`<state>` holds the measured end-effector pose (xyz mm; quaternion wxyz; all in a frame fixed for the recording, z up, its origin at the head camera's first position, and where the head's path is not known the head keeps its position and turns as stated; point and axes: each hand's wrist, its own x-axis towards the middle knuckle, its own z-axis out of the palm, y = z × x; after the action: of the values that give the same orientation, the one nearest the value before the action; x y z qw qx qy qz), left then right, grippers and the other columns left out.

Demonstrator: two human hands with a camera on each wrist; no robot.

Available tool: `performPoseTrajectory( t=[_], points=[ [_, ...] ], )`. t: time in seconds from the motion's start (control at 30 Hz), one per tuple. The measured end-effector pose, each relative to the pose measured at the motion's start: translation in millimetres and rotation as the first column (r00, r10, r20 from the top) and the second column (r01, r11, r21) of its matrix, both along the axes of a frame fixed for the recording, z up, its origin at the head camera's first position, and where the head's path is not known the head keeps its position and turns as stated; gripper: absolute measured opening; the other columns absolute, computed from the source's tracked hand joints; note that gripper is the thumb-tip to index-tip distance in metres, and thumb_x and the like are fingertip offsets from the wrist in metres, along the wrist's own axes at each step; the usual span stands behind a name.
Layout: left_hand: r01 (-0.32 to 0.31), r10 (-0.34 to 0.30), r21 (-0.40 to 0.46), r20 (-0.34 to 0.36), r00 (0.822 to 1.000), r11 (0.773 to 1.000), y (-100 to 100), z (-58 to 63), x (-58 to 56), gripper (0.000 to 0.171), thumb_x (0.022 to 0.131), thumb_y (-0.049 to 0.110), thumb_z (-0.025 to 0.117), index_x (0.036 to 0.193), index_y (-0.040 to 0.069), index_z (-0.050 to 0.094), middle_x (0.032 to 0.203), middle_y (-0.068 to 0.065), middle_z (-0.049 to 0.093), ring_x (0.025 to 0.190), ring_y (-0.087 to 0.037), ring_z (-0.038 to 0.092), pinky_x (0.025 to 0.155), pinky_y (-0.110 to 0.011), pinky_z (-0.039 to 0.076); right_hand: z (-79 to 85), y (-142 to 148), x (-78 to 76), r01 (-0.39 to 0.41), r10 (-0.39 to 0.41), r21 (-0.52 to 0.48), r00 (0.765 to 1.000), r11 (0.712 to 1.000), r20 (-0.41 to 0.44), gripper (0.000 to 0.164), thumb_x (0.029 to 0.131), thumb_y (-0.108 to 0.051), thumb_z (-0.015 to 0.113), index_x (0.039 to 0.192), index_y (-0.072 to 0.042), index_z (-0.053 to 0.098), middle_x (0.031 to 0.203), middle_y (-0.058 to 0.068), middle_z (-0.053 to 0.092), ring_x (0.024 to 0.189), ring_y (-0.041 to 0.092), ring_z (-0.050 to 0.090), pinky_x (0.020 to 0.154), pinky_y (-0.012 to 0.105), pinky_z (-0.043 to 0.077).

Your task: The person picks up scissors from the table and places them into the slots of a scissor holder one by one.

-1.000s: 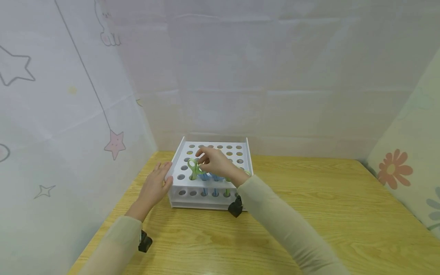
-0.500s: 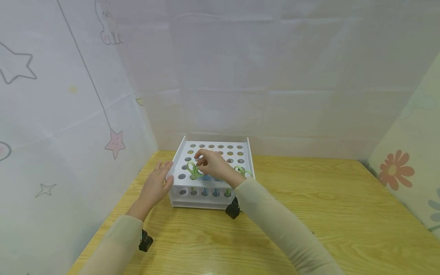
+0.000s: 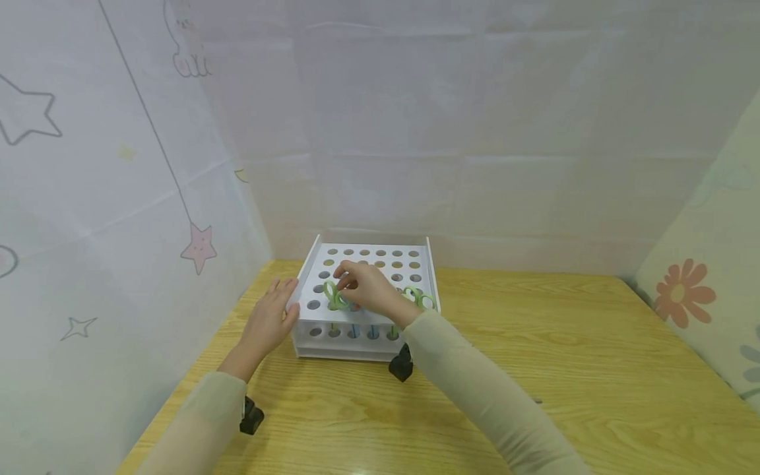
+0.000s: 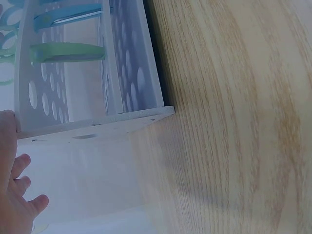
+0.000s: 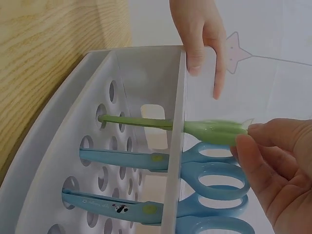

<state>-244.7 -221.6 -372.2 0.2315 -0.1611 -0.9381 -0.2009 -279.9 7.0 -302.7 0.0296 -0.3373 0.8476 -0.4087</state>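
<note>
My right hand [image 3: 371,290] pinches the handle of green scissors [image 5: 214,131] between thumb and fingers. They stand in a front-row hole of a white two-tier rack [image 3: 362,316], their tip at a hole of the lower tier. Beside them, two blue scissors [image 5: 122,158] stand in the same row, blades pointing down. Another pair of green scissors [image 3: 419,299] is at the row's right end, partly behind my right wrist. My left hand [image 3: 270,323] rests at the rack's left side, thumb by the front corner, fingers along the outer edge.
The rack stands on a wooden table [image 3: 534,330], near its left edge. Several rows of round holes lie behind the scissors. Printed cloth [image 3: 380,132] hangs behind the table and along both sides. A small dark object [image 3: 537,400] lies by my right sleeve.
The green scissors in my right hand have gone down, and their blades now show below the top plate. My right hand has shifted slightly left; the left hand stays on the rack.
</note>
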Motion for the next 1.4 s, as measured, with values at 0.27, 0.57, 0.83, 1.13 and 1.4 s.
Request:
performPoseTrajectory(
  t=[0.27, 0.57, 0.83, 1.13, 1.4],
  points=[
    [-0.009, 0.009, -0.003, 0.017, 1.0, 1.0, 1, -1.2, -1.3, 0.051, 0.092, 0.016, 0.05, 0.138, -0.001, 0.038, 0.138, -0.022, 0.039, 0.132, -0.04, 0.023, 0.103, -0.056, 0.022, -1.6, 9, 0.9, 0.003, 0.0, -0.081, 0.999, 0.997, 0.037, 0.026, 0.085, 0.001, 0.061, 0.111, 0.0, 0.057, 0.099, 0.013, 0.066, 0.084, 0.026, 0.064, 0.053, 0.036, 0.055],
    [0.0, 0.0, -0.006, 0.01, 1.0, 1.0, 1, 1.0, -1.3, 0.051, 0.091, 0.015, 0.051, 0.137, -0.003, 0.038, 0.137, -0.023, 0.039, 0.131, -0.041, 0.023, 0.103, -0.055, 0.022, 5.7, 36, 1.6, 0.065, -0.048, -0.186, 0.994, 0.98, 0.095, 0.03, 0.085, -0.005, 0.064, 0.114, -0.006, 0.058, 0.104, 0.015, 0.064, 0.083, 0.018, 0.063, 0.059, 0.039, 0.055],
    [0.004, -0.004, -0.007, -0.002, 1.0, 1.0, 1, 2.4, -1.4, 0.05, 0.091, 0.014, 0.051, 0.136, -0.004, 0.039, 0.137, -0.023, 0.04, 0.131, -0.041, 0.024, 0.103, -0.055, 0.023, 12.2, 70, 2.8, 0.086, -0.07, -0.271, 0.995, 0.959, 0.066, 0.03, 0.085, -0.006, 0.065, 0.114, -0.002, 0.057, 0.099, 0.016, 0.065, 0.085, 0.029, 0.063, 0.058, 0.038, 0.055],
    [0.003, -0.003, 0.006, -0.001, 1.0, 1.0, 0, 0.2, -2.3, 0.05, 0.091, 0.014, 0.049, 0.136, -0.004, 0.039, 0.137, -0.023, 0.04, 0.131, -0.042, 0.023, 0.103, -0.056, 0.022, 16.1, 111, 5.6, 0.133, -0.101, -0.311, 0.988, 0.941, 0.118, 0.036, 0.086, -0.005, 0.063, 0.12, 0.003, 0.053, 0.105, 0.02, 0.062, 0.086, 0.029, 0.062, 0.062, 0.041, 0.054],
    [0.01, -0.01, 0.008, 0.0, 1.0, 1.0, 0, -1.0, -2.0, 0.05, 0.091, 0.014, 0.05, 0.136, -0.003, 0.039, 0.136, -0.023, 0.04, 0.131, -0.042, 0.024, 0.103, -0.055, 0.022, 14.0, 136, 6.0, 0.19, -0.16, -0.284, 0.979, 0.94, 0.126, 0.039, 0.086, -0.008, 0.064, 0.122, 0.001, 0.051, 0.109, 0.024, 0.06, 0.088, 0.034, 0.06, 0.062, 0.037, 0.055]
  ],
)
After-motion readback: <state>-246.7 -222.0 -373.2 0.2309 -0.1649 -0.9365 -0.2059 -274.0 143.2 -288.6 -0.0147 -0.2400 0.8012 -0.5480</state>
